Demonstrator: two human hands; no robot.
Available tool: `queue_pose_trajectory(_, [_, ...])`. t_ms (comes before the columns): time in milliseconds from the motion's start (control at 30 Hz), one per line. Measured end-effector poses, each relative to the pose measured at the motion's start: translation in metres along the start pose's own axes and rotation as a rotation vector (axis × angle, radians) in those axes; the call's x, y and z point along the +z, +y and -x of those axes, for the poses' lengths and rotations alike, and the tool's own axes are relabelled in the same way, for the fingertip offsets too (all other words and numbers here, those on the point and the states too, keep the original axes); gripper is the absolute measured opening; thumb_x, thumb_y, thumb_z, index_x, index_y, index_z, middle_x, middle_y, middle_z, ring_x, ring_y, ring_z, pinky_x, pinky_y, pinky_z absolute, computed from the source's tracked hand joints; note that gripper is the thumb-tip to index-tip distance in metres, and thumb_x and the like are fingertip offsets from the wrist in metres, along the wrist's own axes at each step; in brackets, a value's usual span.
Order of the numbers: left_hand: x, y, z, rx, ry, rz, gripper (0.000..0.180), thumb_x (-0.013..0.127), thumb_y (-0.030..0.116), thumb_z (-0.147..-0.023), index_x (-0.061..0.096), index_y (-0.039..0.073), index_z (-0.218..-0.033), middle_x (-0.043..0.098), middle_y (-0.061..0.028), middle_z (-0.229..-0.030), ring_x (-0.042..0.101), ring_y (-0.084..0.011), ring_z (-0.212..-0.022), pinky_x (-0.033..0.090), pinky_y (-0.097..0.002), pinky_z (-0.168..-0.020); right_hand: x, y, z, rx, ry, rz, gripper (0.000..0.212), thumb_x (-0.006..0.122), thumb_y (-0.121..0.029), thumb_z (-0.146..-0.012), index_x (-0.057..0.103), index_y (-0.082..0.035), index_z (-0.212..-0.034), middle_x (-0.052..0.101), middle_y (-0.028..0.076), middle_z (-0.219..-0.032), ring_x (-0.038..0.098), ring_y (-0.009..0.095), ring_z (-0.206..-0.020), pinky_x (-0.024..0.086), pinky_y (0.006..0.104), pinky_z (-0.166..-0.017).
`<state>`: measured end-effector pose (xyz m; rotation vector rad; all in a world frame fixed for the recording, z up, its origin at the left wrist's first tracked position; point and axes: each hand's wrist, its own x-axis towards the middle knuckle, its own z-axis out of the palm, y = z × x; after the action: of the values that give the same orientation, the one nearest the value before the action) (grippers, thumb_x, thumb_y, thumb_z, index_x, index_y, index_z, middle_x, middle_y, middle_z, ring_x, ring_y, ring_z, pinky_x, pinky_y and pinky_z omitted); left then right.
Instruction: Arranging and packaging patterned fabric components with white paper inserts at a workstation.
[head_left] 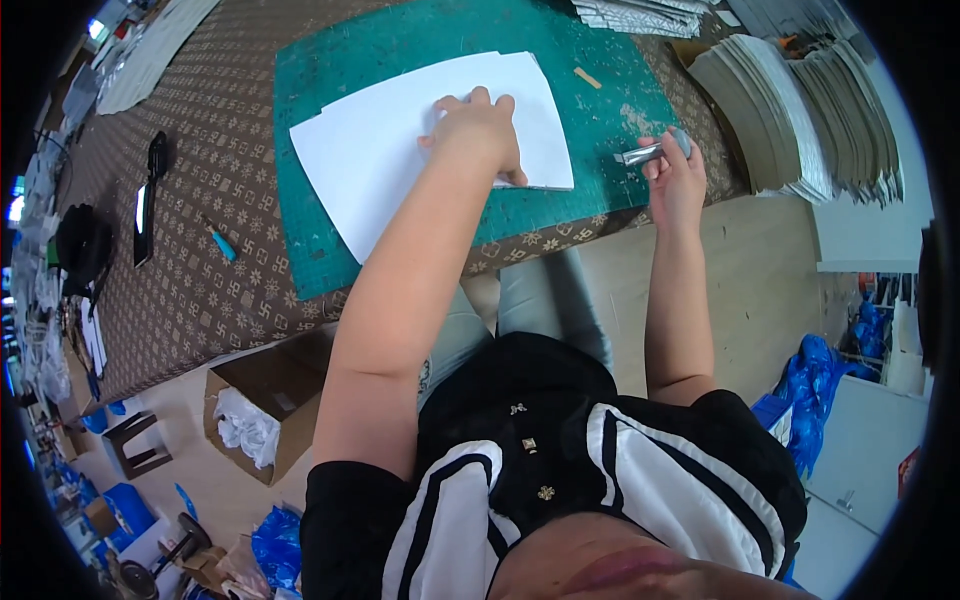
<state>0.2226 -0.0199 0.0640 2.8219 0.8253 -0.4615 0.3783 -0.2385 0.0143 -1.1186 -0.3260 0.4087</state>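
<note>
The right hand (678,175) grips a metallic cutter (645,153) — long axis sideways, tip toward white paper (375,150) lying leftward on a green mat (610,85) — while the left hand (475,135) rests, fingers spread, on the paper

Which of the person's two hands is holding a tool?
The right hand: it holds a silvery cutter, whereas the left hand rests spread on the white paper.

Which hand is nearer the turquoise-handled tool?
Left. The left hand is on the white paper, right of the tool; the right hand, holding a silver cutter, is farther right.
</note>
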Motion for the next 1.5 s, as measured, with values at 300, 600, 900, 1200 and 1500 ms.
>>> queue_pose_trajectory(300, [-0.010, 0.008, -0.008, -0.065, -0.142, 0.109, 0.104, 0.092, 0.044, -0.071, 0.038, 0.022, -0.157, 0.032, -0.0106, -0.162, 0.023, -0.0543, -0.149, 0.051, -0.0726, -0.100, 0.020, -0.006, 0.014, -0.126, -0.040, 0.299, 0.029, 0.062, -0.008, -0.103, 0.051, 0.000, -0.128, 0.073, 0.019, -0.101, 0.053, 0.008, -0.062, 0.043, 0.0202, -0.057])
queue_pose_trajectory(600, [-0.007, 0.019, -0.013, -0.115, -0.138, 0.114, 0.114, 0.091, 0.055, -0.067, 0.033, 0.022, -0.160, 0.028, -0.0140, -0.162, 0.019, -0.0620, -0.147, 0.049, -0.0736, -0.101, 0.026, 0.007, 0.031, -0.246, -0.164, 0.638, 0.032, 0.063, -0.003, -0.101, 0.049, 0.000, -0.131, 0.074, 0.015, -0.101, 0.052, 0.006, -0.066, 0.042, 0.0193, -0.058])
queue_pose_trajectory(900, [0.001, 0.023, -0.016, -0.132, -0.011, 0.006, 0.115, 0.092, 0.061, -0.057, 0.046, 0.018, -0.153, 0.045, -0.0143, -0.153, 0.053, -0.0437, -0.135, 0.038, -0.0623, -0.112, 0.026, 0.003, 0.038, -0.292, -0.280, 0.736, 0.039, 0.061, -0.001, -0.101, 0.043, -0.002, -0.136, 0.073, 0.016, -0.101, 0.052, 0.007, -0.067, 0.043, 0.0201, -0.060])
queue_pose_trajectory(1200, [-0.054, 0.034, 0.022, -0.133, -0.259, 0.033, 0.108, 0.084, 0.060, -0.074, 0.032, 0.021, -0.161, 0.031, -0.0077, -0.163, 0.038, -0.0318, -0.149, 0.032, -0.0521, -0.120, 0.053, 0.021, 0.060, -0.478, -0.334, 0.419, 0.045, 0.058, 0.003, -0.102, 0.035, -0.003, -0.140, 0.071, 0.018, -0.101, 0.056, 0.009, -0.070, 0.045, 0.0217, -0.064])
queue_pose_trajectory(1500, [-0.028, 0.042, 0.045, -0.222, 0.078, 0.098, 0.107, 0.086, 0.054, -0.074, 0.033, 0.022, -0.160, 0.032, -0.0059, -0.162, 0.039, -0.0324, -0.147, 0.036, -0.0509, -0.118, 0.052, 0.041, 0.052, -0.642, -0.562, 0.661, 0.048, 0.055, 0.006, -0.102, 0.031, -0.003, -0.142, 0.068, 0.017, -0.098, 0.067, 0.020, -0.090, 0.052, 0.0309, -0.085])
